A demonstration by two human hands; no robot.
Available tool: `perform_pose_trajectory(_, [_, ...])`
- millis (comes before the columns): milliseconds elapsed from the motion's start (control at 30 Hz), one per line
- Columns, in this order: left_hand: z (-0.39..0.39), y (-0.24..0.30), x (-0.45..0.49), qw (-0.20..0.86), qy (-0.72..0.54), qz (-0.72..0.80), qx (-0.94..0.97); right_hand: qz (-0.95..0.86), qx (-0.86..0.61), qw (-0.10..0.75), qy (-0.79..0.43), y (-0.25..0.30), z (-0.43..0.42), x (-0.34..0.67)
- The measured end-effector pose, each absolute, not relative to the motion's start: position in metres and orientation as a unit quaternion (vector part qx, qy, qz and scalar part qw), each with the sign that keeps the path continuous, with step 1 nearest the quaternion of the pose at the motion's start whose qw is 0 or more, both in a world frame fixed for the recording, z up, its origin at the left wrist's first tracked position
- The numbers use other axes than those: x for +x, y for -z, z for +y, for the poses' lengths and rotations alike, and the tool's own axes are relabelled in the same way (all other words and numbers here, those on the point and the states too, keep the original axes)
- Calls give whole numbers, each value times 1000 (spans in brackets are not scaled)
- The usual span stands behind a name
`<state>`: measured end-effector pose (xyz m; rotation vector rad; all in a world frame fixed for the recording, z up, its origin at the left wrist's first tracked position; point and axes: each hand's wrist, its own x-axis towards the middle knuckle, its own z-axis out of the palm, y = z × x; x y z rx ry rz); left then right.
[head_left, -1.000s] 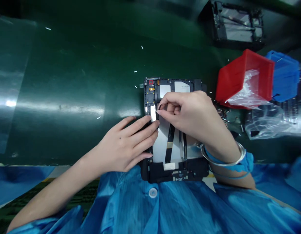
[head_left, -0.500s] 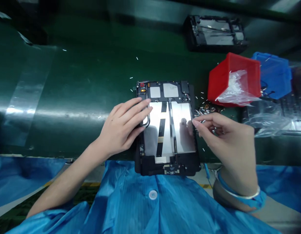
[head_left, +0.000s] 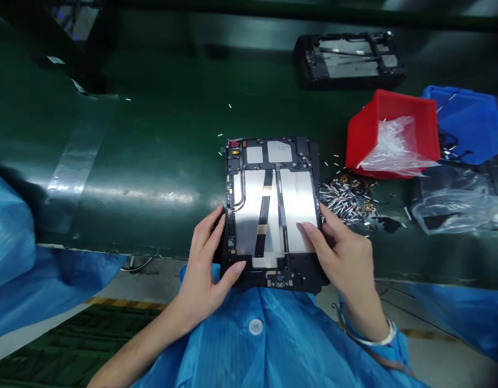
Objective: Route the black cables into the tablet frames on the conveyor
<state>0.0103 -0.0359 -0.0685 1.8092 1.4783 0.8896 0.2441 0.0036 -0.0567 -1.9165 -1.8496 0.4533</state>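
Note:
An opened tablet lies at the table's front edge, its silver battery plates, black flex cables and small boards exposed. My left hand holds its left side, with the thumb over the lower left corner and the fingers along the edge. On the opposite side, my right hand grips the right edge, its thumb resting on the silver plate and its fingers beside the frame. Another dark layer shows beneath the tablet; whether it is a second unit I cannot tell.
Small metal and white pieces form a pile right of the tablet. Behind it stand a red bin with a plastic bag of white pieces and a blue bin. A stack of opened tablets sits farther back. A clear bag lies right.
My left hand has moved from the tablet's upper left down to its lower left side. My right hand has come down and now grips the right edge with the thumb on top.

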Motion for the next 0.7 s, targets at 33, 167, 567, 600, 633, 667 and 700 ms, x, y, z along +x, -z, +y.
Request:
perform_pose_trajectory(33, [-37, 65, 9, 327, -338, 564, 679, -654, -695, 234, -187, 57, 2, 244])
perform_pose_trajectory(167, [-41, 52, -1, 450, -360, 555, 600, -575, -683, 342, -292, 53, 5, 241])
perform_pose_trajectory(567, [171, 27, -17, 525, -590, 547, 278, -438, -668, 582, -156, 38, 26, 287])
perform_pose_trajectory(600, [195, 30, -17, 507, -591, 565, 272, -432, -695, 559, -135, 42, 18, 297])
perform_pose_trajectory(633, [218, 34, -18, 501, -580, 576, 285, -431, -722, 527, -120, 48, 10, 305])
perform_pose_trajectory(667, [237, 38, -20, 496, -564, 583, 310, -433, -748, 491, -109, 54, 2, 312])
perform_pose_trajectory(700, [255, 42, -23, 487, -544, 590, 345, -439, -768, 455, -99, 59, -5, 318])
